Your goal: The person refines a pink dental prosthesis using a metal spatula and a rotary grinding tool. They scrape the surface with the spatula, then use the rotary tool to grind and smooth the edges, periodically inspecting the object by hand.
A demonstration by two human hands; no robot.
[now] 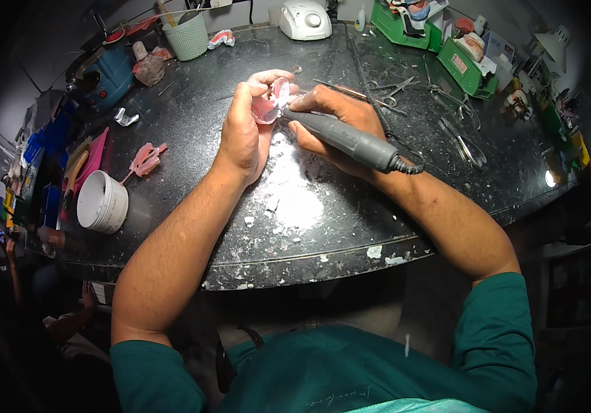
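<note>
My left hand (244,127) is closed round a pink denture base (266,110), holding it up above the black bench. Whitish material shows on its right side. In my right hand (340,113) is a dark grey rotary handpiece (350,141), gripped like a pen, its coiled cord trailing from the back end. The handpiece's front end points at the denture base's right edge; fingers and glare hide whether the bur touches it. White chips and dust (271,204) lie on the bench below both hands.
At left stand a white tub (102,202), a pink piece (146,160) and a blue machine (106,76). A white control box (305,19) sits at the back. Scissors (400,88) and metal instruments (462,143) lie right, near green bins (464,69). Another person's hand (89,296) shows at lower left.
</note>
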